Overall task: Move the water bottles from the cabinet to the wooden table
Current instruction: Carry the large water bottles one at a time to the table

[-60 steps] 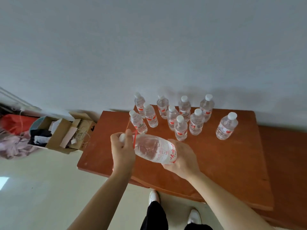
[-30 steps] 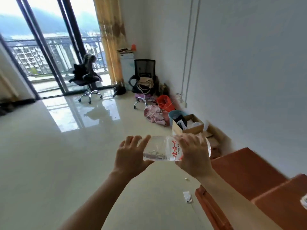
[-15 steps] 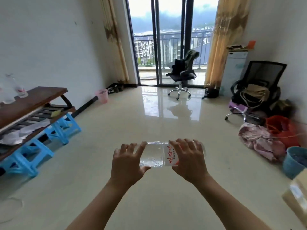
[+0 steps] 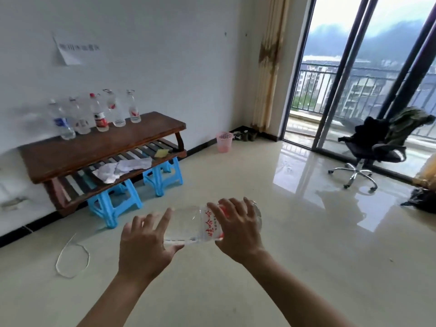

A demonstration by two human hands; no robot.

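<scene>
A clear water bottle [image 4: 193,226] with a red-lettered label lies sideways in front of me, carried between both hands. My left hand [image 4: 145,244] holds its cap end, fingers spread loosely over it and thumb underneath. My right hand [image 4: 238,228] grips the labelled base end, fingers curled over the top. The wooden table [image 4: 77,152] stands at the left against the white wall. Several upright bottles [image 4: 98,114] stand in a row along its far edge.
Blue plastic stools [image 4: 113,199] sit under the table, whose lower slatted shelf holds papers. A white cord loop [image 4: 70,256] lies on the tiled floor at left. A pink bin [image 4: 224,141] stands by the wall. A black office chair [image 4: 375,149] stands near the balcony doors.
My view has swung left from the cabinet across the room to the wooden table. The bottle stays held sideways in both hands; the table is now larger in view.
</scene>
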